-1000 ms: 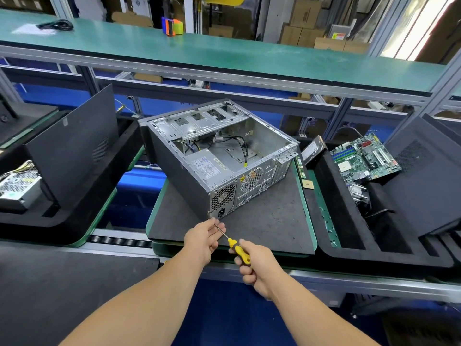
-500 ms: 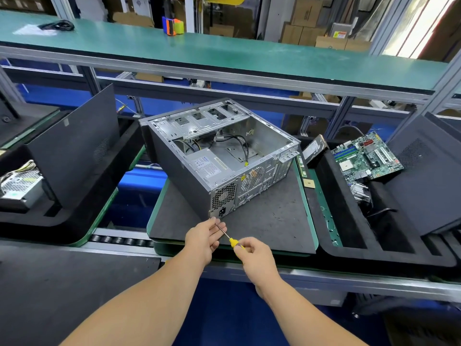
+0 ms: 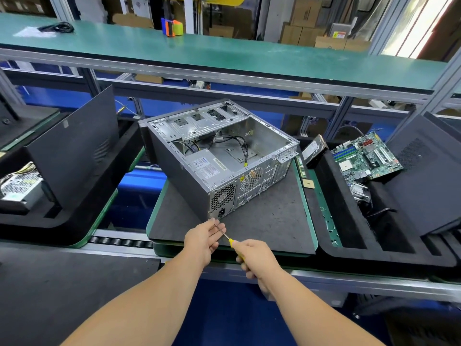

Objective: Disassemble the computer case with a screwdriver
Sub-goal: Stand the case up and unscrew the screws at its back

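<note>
The open computer case (image 3: 219, 158) lies on its side on a dark mat (image 3: 269, 221), and inside it sit a gray power box (image 3: 205, 168) and some black wires (image 3: 234, 143); the black tray (image 3: 349, 221) to the right holds a green circuit board (image 3: 366, 157), and the tray on the left (image 3: 74, 213) holds another power box (image 3: 20, 186). The right hand (image 3: 257, 258) is curled tight around the yellow handle of the screwdriver (image 3: 230, 242); the left hand (image 3: 203, 237) pinches the thin metal shaft near its tip, just below the near corner of the case.
</note>
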